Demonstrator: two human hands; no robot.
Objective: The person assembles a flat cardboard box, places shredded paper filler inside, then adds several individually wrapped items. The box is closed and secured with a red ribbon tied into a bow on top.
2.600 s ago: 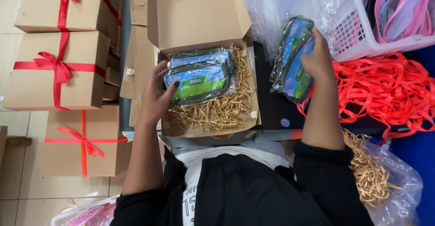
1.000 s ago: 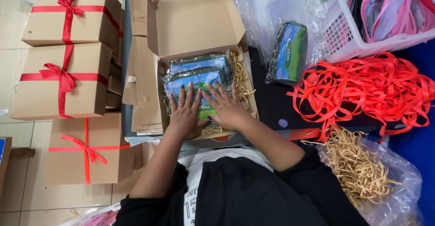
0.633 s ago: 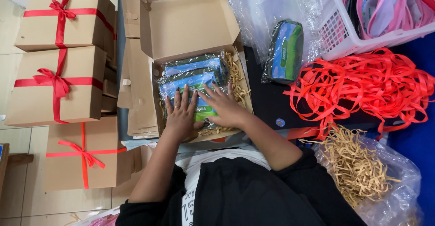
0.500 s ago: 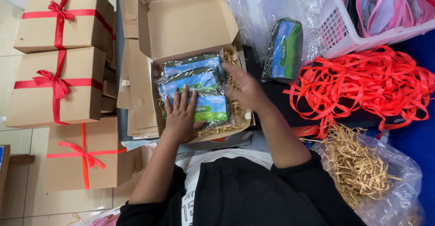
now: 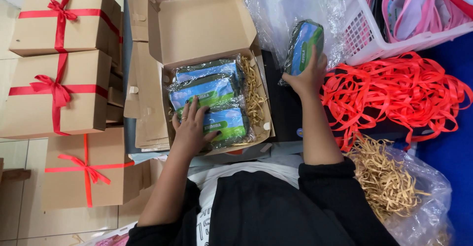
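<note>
Now right hand (image 5: 308, 77) has left box (image 5: 207, 24), fingers gripping wrapped pack (image 5: 305, 44) (left hand (image 5: 191, 127) spread on pkts (image 5: 204, 90)).

**What the view is keeping back**

The left hand (image 5: 191, 127) is covering part of the two nearer wrapped packets (image 5: 207, 92) in the open cardboard box (image 5: 197, 24), and the packets are hiding most of the paper shred (image 5: 253, 90) under them. The right hand (image 5: 308, 76) is concealing the lower end of the upright packet (image 5: 305, 41); its fingers are lying behind it, so the grip is not showing fully. The white basket (image 5: 389, 34) is running off the top and right edges. The ribboned boxes (image 5: 59, 53) are being cropped at the left. The bag of shred (image 5: 394, 187) is being cut by the bottom edge.
</note>
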